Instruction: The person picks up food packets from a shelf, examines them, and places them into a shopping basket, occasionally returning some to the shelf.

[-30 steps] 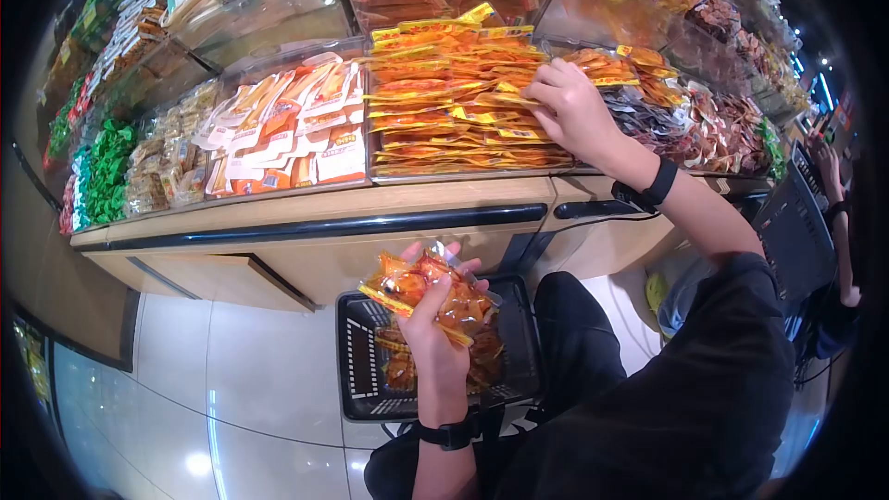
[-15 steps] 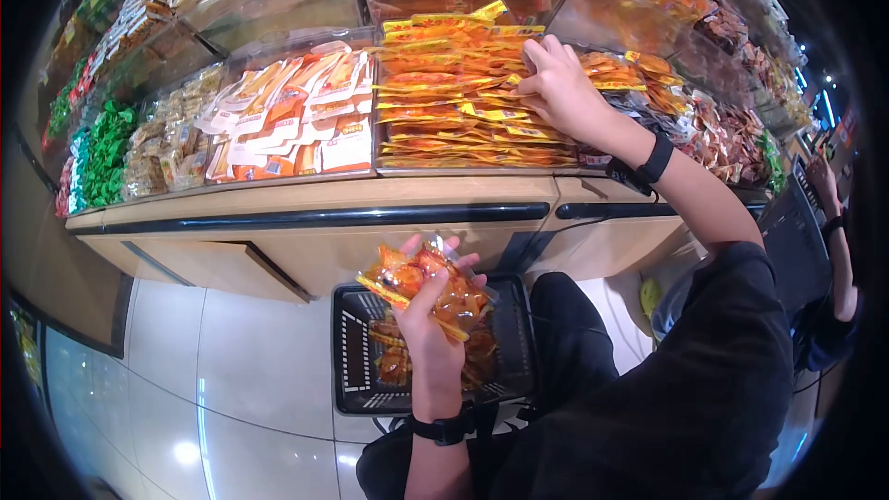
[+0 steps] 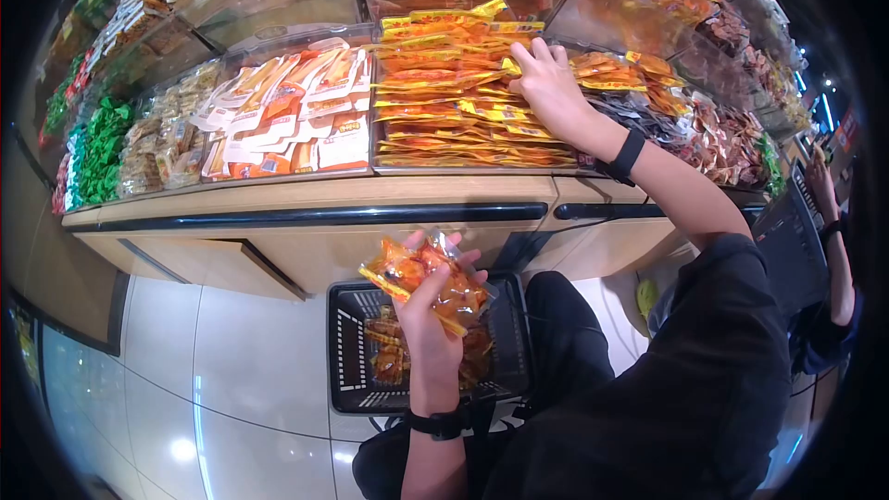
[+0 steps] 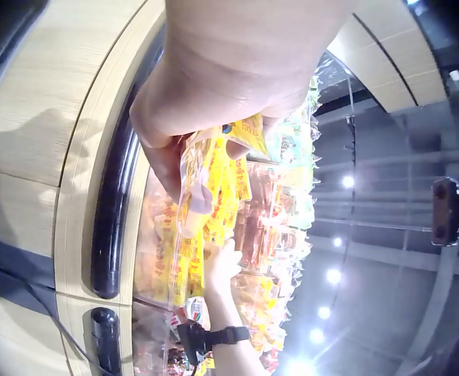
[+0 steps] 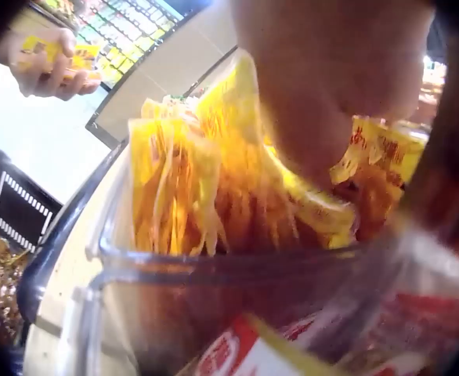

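- Several snack packets [image 3: 421, 280] sit grasped in our left hand [image 3: 428, 324], above the near basket [image 3: 347, 361].
- Our right hand [image 3: 548, 83] touches yellow packets [image 3: 444, 93] in the far bin [image 3: 463, 167]; we cannot tell its grip.

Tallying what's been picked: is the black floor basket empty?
No, orange packets lie inside the basket, below the left hand holding a bundle of snacks.

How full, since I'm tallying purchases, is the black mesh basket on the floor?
Partly filled: orange snack packets lie in the black mesh basket, beneath the left hand.
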A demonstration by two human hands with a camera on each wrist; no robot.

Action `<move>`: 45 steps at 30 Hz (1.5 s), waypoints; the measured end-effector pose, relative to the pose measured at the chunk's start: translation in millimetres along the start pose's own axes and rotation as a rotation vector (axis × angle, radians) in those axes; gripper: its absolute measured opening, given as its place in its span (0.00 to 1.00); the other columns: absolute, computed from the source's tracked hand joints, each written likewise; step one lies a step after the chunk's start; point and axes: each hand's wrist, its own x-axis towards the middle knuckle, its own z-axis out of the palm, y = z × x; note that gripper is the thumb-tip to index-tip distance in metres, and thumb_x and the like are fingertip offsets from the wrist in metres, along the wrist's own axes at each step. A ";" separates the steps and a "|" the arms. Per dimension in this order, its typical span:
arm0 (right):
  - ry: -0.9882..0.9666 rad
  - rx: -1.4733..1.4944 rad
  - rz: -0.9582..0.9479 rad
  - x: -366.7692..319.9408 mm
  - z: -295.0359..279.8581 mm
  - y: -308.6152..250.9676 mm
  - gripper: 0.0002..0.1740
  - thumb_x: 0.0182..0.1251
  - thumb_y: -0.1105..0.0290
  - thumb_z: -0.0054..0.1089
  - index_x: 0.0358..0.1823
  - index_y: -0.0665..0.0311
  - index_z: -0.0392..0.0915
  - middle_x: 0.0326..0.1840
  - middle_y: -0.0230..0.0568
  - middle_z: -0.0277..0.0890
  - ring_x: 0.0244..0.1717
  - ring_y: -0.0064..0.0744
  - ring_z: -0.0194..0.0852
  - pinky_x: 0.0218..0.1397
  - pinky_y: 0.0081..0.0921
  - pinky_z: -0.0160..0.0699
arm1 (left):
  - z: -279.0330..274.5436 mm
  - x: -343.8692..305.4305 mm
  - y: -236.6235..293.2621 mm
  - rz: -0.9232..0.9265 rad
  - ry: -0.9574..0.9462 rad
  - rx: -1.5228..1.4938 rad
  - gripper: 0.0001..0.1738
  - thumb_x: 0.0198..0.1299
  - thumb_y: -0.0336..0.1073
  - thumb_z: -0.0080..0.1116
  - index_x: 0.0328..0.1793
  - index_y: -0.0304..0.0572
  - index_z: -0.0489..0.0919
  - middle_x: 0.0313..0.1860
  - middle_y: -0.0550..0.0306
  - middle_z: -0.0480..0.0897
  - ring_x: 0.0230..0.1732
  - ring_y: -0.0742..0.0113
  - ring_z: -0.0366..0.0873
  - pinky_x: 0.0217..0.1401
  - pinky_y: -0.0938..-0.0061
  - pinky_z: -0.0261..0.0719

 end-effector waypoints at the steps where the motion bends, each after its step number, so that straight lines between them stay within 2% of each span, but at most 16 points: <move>1: 0.001 -0.002 -0.021 0.6 -2.0 0.5 0.08 0.56 0.67 0.67 0.34 0.59 0.91 0.53 0.41 0.70 0.59 0.44 0.65 0.58 0.41 0.64 | 0.3 -0.6 0.9 0.003 -0.003 -0.002 0.30 0.68 0.25 0.53 0.77 0.46 0.65 0.63 0.39 0.79 0.58 0.46 0.85 0.56 0.53 0.88; 7: -0.034 -0.042 0.019 -7.7 -36.9 -1.8 0.07 0.55 0.68 0.66 0.31 0.59 0.90 0.50 0.43 0.70 0.56 0.44 0.65 0.54 0.38 0.65 | 3.7 -4.4 7.4 0.030 -0.015 -0.014 0.31 0.68 0.25 0.54 0.77 0.43 0.64 0.62 0.38 0.79 0.57 0.47 0.85 0.55 0.54 0.88; 14: -0.026 -0.013 0.007 -8.4 -6.4 3.3 0.07 0.55 0.68 0.64 0.29 0.60 0.90 0.50 0.40 0.70 0.57 0.43 0.65 0.56 0.39 0.65 | 1.2 -0.1 3.1 0.018 -0.010 0.025 0.31 0.69 0.29 0.55 0.78 0.44 0.64 0.63 0.39 0.78 0.59 0.45 0.84 0.56 0.51 0.87; 17: 0.018 -0.031 -0.010 -10.6 0.6 6.0 0.06 0.54 0.69 0.65 0.28 0.60 0.89 0.50 0.40 0.70 0.58 0.44 0.65 0.58 0.41 0.65 | 4.1 -1.3 2.5 -0.033 -0.044 -0.004 0.32 0.69 0.33 0.53 0.80 0.47 0.62 0.68 0.37 0.75 0.63 0.43 0.81 0.62 0.47 0.83; 20: 0.017 0.018 -0.049 -10.3 -15.9 8.3 0.06 0.50 0.68 0.71 0.31 0.56 0.89 0.49 0.41 0.70 0.55 0.46 0.67 0.54 0.44 0.64 | 7.5 -2.0 1.7 -0.021 -0.155 -0.101 0.33 0.70 0.36 0.53 0.80 0.48 0.61 0.71 0.35 0.72 0.69 0.38 0.75 0.70 0.40 0.76; 23: 0.184 0.099 -0.043 -15.2 -60.2 -6.5 0.10 0.57 0.73 0.68 0.40 0.55 0.90 0.55 0.40 0.72 0.60 0.48 0.67 0.56 0.42 0.66 | 8.1 -0.9 1.7 -0.002 -0.199 -0.165 0.33 0.70 0.36 0.53 0.81 0.48 0.60 0.74 0.36 0.69 0.72 0.37 0.72 0.73 0.37 0.73; 25: 0.205 0.410 0.086 -28.1 -92.8 -36.3 0.06 0.62 0.70 0.70 0.40 0.58 0.88 0.50 0.39 0.78 0.52 0.42 0.76 0.52 0.34 0.72 | 8.5 0.2 1.5 -0.003 -0.220 -0.199 0.31 0.74 0.35 0.50 0.81 0.49 0.59 0.76 0.39 0.68 0.75 0.37 0.70 0.74 0.36 0.72; 27: -0.118 1.100 0.436 -50.1 -115.5 -87.4 0.09 0.68 0.65 0.71 0.42 0.62 0.85 0.40 0.34 0.82 0.41 0.29 0.80 0.44 0.25 0.75 | 10.6 1.4 -0.1 0.006 -0.222 -0.192 0.29 0.76 0.34 0.48 0.81 0.49 0.59 0.78 0.39 0.67 0.77 0.39 0.69 0.75 0.39 0.73; 29: -0.469 1.543 0.628 -74.6 -120.8 -125.7 0.12 0.73 0.65 0.69 0.47 0.67 0.82 0.36 0.30 0.84 0.34 0.17 0.79 0.37 0.20 0.76 | 10.3 3.3 -3.0 0.037 -0.216 -0.141 0.29 0.77 0.32 0.47 0.82 0.47 0.58 0.77 0.39 0.68 0.75 0.39 0.71 0.75 0.42 0.74; 32: -0.550 1.805 0.668 -93.2 -108.8 -139.7 0.14 0.75 0.68 0.68 0.53 0.70 0.80 0.35 0.32 0.84 0.33 0.15 0.78 0.35 0.17 0.76 | 9.7 3.2 -6.7 0.049 -0.209 -0.114 0.29 0.77 0.30 0.49 0.81 0.44 0.59 0.75 0.40 0.71 0.73 0.43 0.74 0.74 0.48 0.76; 34: -0.494 1.803 0.729 -92.5 -109.2 -139.7 0.14 0.74 0.69 0.68 0.54 0.70 0.80 0.35 0.33 0.84 0.32 0.15 0.78 0.34 0.16 0.76 | 8.7 0.8 -5.9 0.025 -0.202 -0.129 0.29 0.76 0.30 0.51 0.80 0.43 0.61 0.73 0.41 0.73 0.72 0.46 0.76 0.73 0.51 0.77; 36: -0.436 1.795 0.799 -92.7 -106.6 -134.3 0.15 0.74 0.70 0.68 0.55 0.71 0.80 0.35 0.33 0.84 0.32 0.16 0.79 0.34 0.16 0.77 | 8.2 -3.6 -3.3 0.059 0.014 -0.003 0.27 0.75 0.31 0.56 0.78 0.40 0.66 0.70 0.45 0.76 0.68 0.55 0.79 0.70 0.58 0.80; 39: -0.334 1.899 0.853 -99.4 -100.4 -132.3 0.14 0.74 0.71 0.68 0.55 0.70 0.79 0.35 0.34 0.84 0.33 0.19 0.81 0.36 0.17 0.79 | 3.6 -6.7 -0.2 0.081 0.128 0.092 0.27 0.73 0.32 0.59 0.75 0.38 0.68 0.64 0.50 0.79 0.63 0.62 0.80 0.64 0.65 0.82; 41: -0.213 1.904 0.927 -105.9 -98.4 -143.7 0.14 0.74 0.71 0.67 0.55 0.70 0.78 0.35 0.34 0.83 0.34 0.21 0.82 0.37 0.19 0.80 | 4.9 -8.9 -1.6 0.106 0.138 0.064 0.30 0.69 0.28 0.63 0.75 0.38 0.68 0.62 0.52 0.80 0.60 0.67 0.81 0.61 0.71 0.81; 43: -0.049 1.926 1.063 -106.7 -103.7 -157.0 0.13 0.74 0.72 0.67 0.53 0.69 0.76 0.34 0.37 0.83 0.36 0.26 0.85 0.39 0.23 0.83 | 7.5 -7.2 -4.2 0.193 0.143 0.276 0.32 0.62 0.27 0.70 0.71 0.44 0.72 0.52 0.60 0.80 0.42 0.76 0.77 0.44 0.81 0.74; 45: 0.013 2.133 1.105 -112.2 -104.0 -176.6 0.13 0.74 0.72 0.67 0.52 0.69 0.75 0.33 0.38 0.83 0.37 0.29 0.87 0.40 0.26 0.84 | 10.0 -4.1 -3.1 0.248 0.115 0.278 0.34 0.59 0.24 0.72 0.71 0.41 0.71 0.50 0.60 0.79 0.43 0.75 0.78 0.43 0.81 0.75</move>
